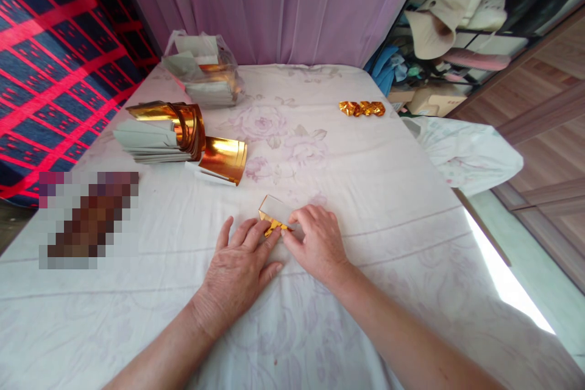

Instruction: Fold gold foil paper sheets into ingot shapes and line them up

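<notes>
In front of me a small sheet of gold foil paper [275, 207] lies on the tablecloth, its white back up and its near edge folded over to show gold. My left hand [242, 256] rests flat with the fingers spread, and its fingertips press on the folded gold edge. From the other side my right hand [319, 237] has bent fingers, the thumb and index finger pinching the right end of that edge. Part of the fold is hidden under the fingertips.
Stacked gold foil papers [187, 134] stand back left, with a few looser gold sheets [223, 158] beside them. Behind is a clear plastic bag [205, 73] of papers. Folded gold pieces [362, 109] form a row back right. A blurred patch [91, 219] covers something left.
</notes>
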Motion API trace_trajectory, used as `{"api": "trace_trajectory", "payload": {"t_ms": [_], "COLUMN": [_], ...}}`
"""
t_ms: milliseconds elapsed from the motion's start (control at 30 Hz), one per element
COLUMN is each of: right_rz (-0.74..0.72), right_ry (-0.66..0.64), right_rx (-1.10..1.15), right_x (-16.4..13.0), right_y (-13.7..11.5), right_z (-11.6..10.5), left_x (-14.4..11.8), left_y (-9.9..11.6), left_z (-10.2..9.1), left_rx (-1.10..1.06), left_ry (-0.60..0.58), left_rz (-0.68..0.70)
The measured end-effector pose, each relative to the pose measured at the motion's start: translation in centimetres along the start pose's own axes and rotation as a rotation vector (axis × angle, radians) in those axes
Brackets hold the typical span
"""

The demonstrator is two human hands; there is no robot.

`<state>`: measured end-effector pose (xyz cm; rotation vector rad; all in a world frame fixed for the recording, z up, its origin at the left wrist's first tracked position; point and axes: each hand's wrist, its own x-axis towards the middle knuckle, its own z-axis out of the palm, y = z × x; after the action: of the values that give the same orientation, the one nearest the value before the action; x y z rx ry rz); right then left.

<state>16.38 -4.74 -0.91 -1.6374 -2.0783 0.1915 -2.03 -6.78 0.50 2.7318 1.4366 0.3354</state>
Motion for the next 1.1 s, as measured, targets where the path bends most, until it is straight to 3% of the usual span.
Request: {"api": "trace_trajectory", "payload": {"t_ms": [1100], "right_rz": [-0.013], "right_ry": [-0.061], "right_rx": [0.136], "right_x": [-0.07], "right_y": [0.79], "right_z": [-0.49], "left_x": [-0.10], "left_y": [-0.13], "left_z": [0.23], "left_rx": [-0.010], "left_ry": [-0.004], "left_rz": [0.009]}}
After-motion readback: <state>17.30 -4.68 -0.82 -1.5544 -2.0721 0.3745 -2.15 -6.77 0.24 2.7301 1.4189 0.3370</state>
